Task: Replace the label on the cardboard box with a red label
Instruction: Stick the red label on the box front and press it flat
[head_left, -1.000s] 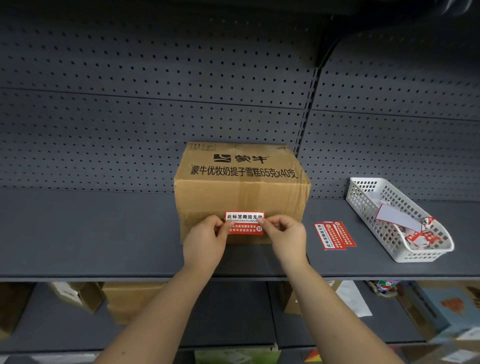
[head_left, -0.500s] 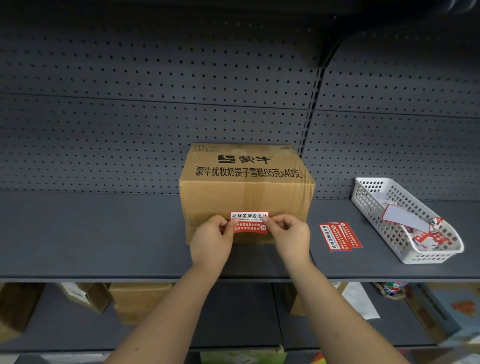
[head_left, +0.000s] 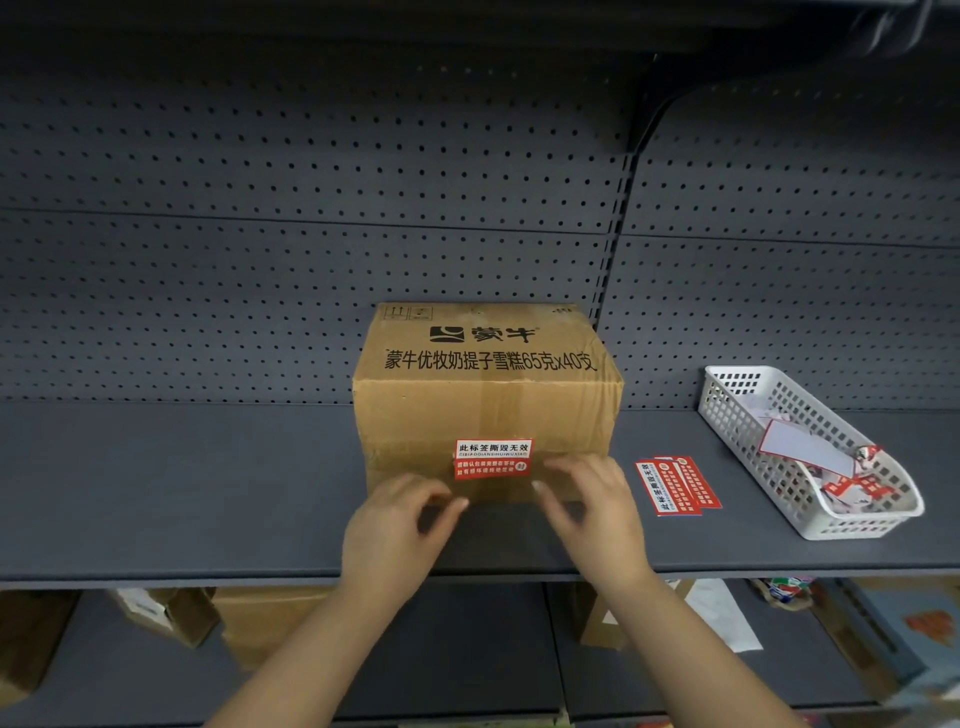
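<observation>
A brown cardboard box (head_left: 488, 400) with black printed characters stands on the grey shelf (head_left: 182, 483). A red and white label (head_left: 492, 459) is stuck flat low on the box's front face. My left hand (head_left: 395, 535) hovers below and left of the label, fingers loosely curled, holding nothing. My right hand (head_left: 592, 509) is below and right of the label, fingers spread and blurred, also holding nothing. Neither hand touches the label.
Two spare red labels (head_left: 675, 486) lie on the shelf right of the box. A white plastic basket (head_left: 727, 410) with peeled label scraps and backing paper sits at the far right. Perforated back panels rise behind. Boxes and papers fill the lower shelf.
Both hands let go of the label's edges and pulled back down toward me. The label stays stuck on the box front.
</observation>
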